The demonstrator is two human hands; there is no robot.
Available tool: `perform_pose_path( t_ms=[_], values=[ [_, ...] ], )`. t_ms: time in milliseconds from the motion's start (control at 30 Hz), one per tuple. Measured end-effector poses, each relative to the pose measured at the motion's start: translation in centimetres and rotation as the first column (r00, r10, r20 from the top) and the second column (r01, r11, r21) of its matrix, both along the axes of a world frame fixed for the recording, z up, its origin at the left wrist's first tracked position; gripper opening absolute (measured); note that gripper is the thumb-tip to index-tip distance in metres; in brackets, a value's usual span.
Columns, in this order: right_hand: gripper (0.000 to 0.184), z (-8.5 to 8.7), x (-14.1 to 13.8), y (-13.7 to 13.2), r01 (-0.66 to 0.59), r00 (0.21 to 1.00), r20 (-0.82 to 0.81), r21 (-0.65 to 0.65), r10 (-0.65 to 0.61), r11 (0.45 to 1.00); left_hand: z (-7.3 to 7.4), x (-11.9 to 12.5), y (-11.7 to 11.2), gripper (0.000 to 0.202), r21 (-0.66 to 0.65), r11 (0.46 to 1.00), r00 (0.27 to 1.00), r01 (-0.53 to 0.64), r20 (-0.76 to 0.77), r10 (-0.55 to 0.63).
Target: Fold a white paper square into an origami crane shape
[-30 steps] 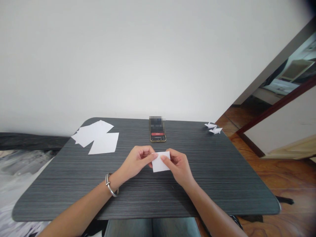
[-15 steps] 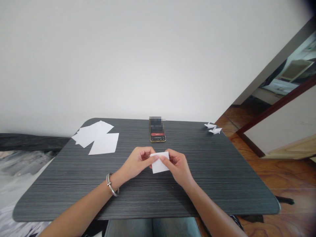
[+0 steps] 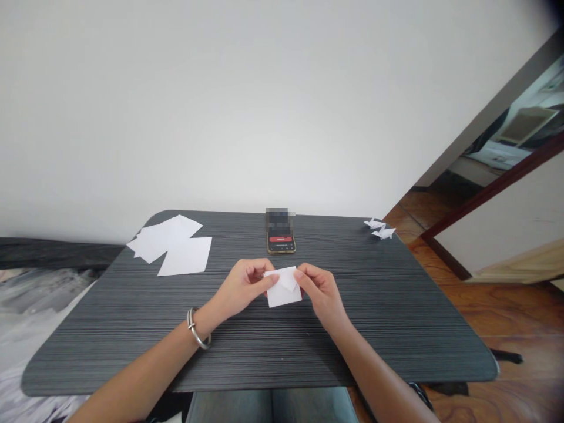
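Observation:
A small folded piece of white paper (image 3: 282,295) is held up above the dark table between my two hands. My left hand (image 3: 247,285) pinches its upper left side, thumb on the front face and fingers curled behind. At the upper right corner, my right hand (image 3: 321,292) grips the paper between thumb and bent fingers. A pointed flap shows on the front face near the right thumb. The fingertips behind the paper are hidden.
Several loose white paper sheets (image 3: 187,257) overlap on the left of the dark table (image 3: 396,329). A phone (image 3: 281,239) lies at the back middle. Two small folded paper figures (image 3: 382,233) rest by the back right corner. A white wall (image 3: 273,117) stands behind.
My thumbs have moved apart, the left to the left and the right toward the upper right corner. A pointed flap now shows on the paper's front.

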State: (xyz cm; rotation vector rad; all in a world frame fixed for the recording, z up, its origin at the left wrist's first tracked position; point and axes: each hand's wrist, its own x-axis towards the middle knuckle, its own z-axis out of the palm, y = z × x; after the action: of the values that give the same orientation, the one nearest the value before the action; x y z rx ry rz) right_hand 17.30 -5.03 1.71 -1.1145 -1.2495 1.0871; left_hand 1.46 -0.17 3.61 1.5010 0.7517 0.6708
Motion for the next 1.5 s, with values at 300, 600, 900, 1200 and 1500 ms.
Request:
perform_pose_path(
  t_ms=[300,600,900,1200,1500],
  values=[
    [0.031,-0.4,-0.4,-0.1,-0.049,0.999,-0.028,-0.081,0.046,0.996,-0.2,0.1,-0.1,0.031,-0.098,0.993,0.998,0.062,-0.009,-0.064],
    [0.032,0.1,-0.4,-0.3,-0.079,0.995,-0.071,-0.105,0.072,0.991,0.0,0.1,-0.3,0.030,-0.104,0.991,0.997,0.080,-0.010,-0.082],
    [0.031,-0.1,0.0,-0.1,-0.109,0.993,-0.062,-0.118,0.103,0.987,0.0,0.0,-0.3,0.029,-0.075,0.994,0.996,0.082,-0.013,-0.083],
    [0.027,-0.1,0.0,-0.2,-0.079,0.995,0.058,-0.116,0.086,0.990,-0.4,0.0,-0.2,0.029,-0.037,0.996,0.995,0.083,-0.058,-0.085],
    [0.027,-0.1,-0.4,-0.4,-0.065,0.990,0.120,-0.077,0.074,0.995,-0.8,0.0,0.1,0.028,-0.027,0.997,0.993,0.078,-0.084,-0.080]
  ],
)
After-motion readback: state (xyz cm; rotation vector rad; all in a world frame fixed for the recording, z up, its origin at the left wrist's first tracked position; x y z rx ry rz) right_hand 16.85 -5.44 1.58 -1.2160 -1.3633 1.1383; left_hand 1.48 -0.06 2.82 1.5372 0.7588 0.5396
